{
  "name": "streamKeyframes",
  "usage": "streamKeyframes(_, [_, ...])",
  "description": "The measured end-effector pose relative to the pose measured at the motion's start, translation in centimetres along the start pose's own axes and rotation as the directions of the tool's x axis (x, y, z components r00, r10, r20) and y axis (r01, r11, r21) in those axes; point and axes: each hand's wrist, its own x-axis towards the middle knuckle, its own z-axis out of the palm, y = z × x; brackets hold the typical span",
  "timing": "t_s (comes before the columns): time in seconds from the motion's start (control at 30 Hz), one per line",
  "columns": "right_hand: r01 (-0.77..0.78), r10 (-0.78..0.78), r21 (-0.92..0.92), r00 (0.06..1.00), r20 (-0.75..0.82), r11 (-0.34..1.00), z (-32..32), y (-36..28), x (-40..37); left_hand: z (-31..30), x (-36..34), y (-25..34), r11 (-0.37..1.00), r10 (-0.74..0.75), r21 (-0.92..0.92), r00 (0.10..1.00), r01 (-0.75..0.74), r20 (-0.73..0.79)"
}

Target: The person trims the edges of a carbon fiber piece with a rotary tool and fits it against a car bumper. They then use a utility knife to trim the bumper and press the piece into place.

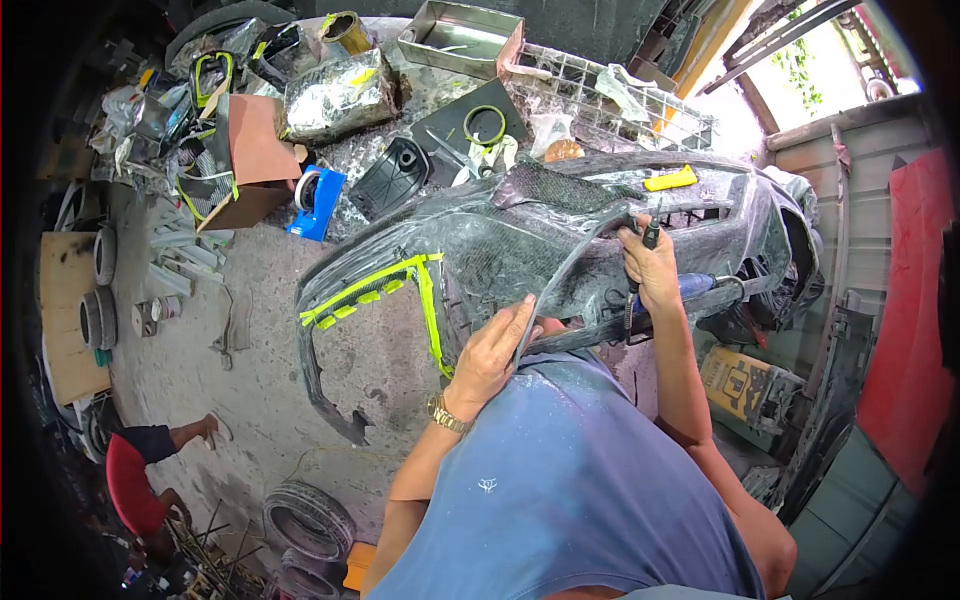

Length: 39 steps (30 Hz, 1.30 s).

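Observation:
A large carbon-fibre car bumper (520,235) rests upside-down in front of me, with yellow-green tape strips (385,285) along one vent. My left hand (495,350), with a gold watch at the wrist, grips the bumper's lower edge. My right hand (650,265) holds a slim black rotary tool (651,236) with its tip against the inner rim of the bumper opening. A blue-handled tool (700,287) lies just past that hand. A yellow block (670,179) sits on top of the bumper.
A cluttered bench behind holds a metal tray (462,38), a wire rack (610,95), a blue tape dispenser (316,200), a tape ring (484,124) and foil-wrapped parts. Tyres (308,520) lie on the concrete floor. Another person's leg (190,433) shows at lower left.

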Motion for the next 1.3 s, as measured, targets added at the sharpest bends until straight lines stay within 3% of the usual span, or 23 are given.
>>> streamKeyframes(0.2, [-0.006,0.007,0.058,1.000,-0.017,0.998,0.1,0.4,0.0,-0.3,-0.1,0.1,1.000,0.006,-0.011,1.000,-0.006,0.004])
streamKeyframes(0.27, [0.040,-0.044,-0.084,0.998,-0.046,0.996,0.6,-0.3,-0.5,-0.6,-0.5,0.0,0.963,-0.206,-0.166,0.976,0.214,0.063])
streamKeyframes(0.3, [0.047,-0.051,-0.082,0.997,-0.051,0.996,0.9,-0.8,-0.7,-0.7,-0.5,-0.1,0.964,-0.197,-0.167,0.978,0.206,0.066])
streamKeyframes(0.37, [0.197,-0.215,-0.351,0.977,-0.013,0.916,1.5,-1.7,-1.1,-0.7,-0.5,-0.2,0.859,-0.408,-0.363,0.911,0.362,-0.057])
streamKeyframes(0.4, [0.228,-0.252,-0.419,0.968,-0.004,0.879,1.4,-1.8,-1.2,-1.2,-0.4,0.2,0.635,-0.566,-0.597,0.821,0.490,0.072])
streamKeyframes(0.43, [0.229,-0.259,-0.419,0.966,-0.016,0.878,1.4,-2.2,-1.4,-1.2,-0.9,-0.4,0.636,-0.557,-0.598,0.827,0.488,0.082])
streamKeyframes(0.5, [0.212,-0.231,-0.463,0.973,0.015,0.861,1.8,-3.3,-2.2,-1.1,-1.9,-2.0,0.491,-0.631,-0.664,0.756,0.564,0.175])
streamKeyframes(0.57, [0.266,-0.286,-0.432,0.958,0.020,0.862,2.5,-3.8,-2.6,-1.1,-2.2,-2.2,0.521,-0.614,-0.654,0.773,0.549,0.160])
streamKeyframes(0.63, [0.295,-0.285,-0.356,0.955,0.084,0.887,2.4,-3.7,-2.6,-1.3,-1.8,-1.5,0.356,-0.638,-0.774,0.742,0.524,0.209])
streamKeyframes(0.7, [0.316,-0.296,-0.339,0.949,0.112,0.886,2.2,-3.5,-2.5,-1.0,-2.3,-2.2,0.361,-0.622,-0.781,0.755,0.509,0.205])
streamKeyframes(0.77, [0.293,-0.262,-0.156,0.946,0.192,0.943,2.3,-3.3,-2.3,-0.8,-2.6,-2.8,0.262,-0.589,-0.835,0.766,0.483,0.258])
streamKeyframes(0.8, [0.277,-0.246,-0.123,0.944,0.219,0.953,2.0,-3.2,-2.2,-0.5,-2.7,-3.0,0.294,-0.570,-0.838,0.788,0.460,0.232])
streamKeyframes(0.9, [0.231,-0.202,-0.147,0.961,0.191,0.962,1.9,-2.9,-2.1,-0.1,-2.9,-3.3,0.224,-0.603,-0.863,0.760,0.453,0.242])
streamKeyframes(1.03, [0.144,-0.131,-0.086,0.982,0.139,0.986,2.2,-3.2,-2.3,0.2,-2.9,-3.7,0.229,-0.613,-0.847,0.747,0.480,0.258])
streamKeyframes(1.3, [0.110,-0.095,-0.224,0.992,0.078,0.968,2.6,-3.1,-2.1,0.2,-2.8,-3.2,0.176,-0.672,-0.843,0.687,0.509,0.275])
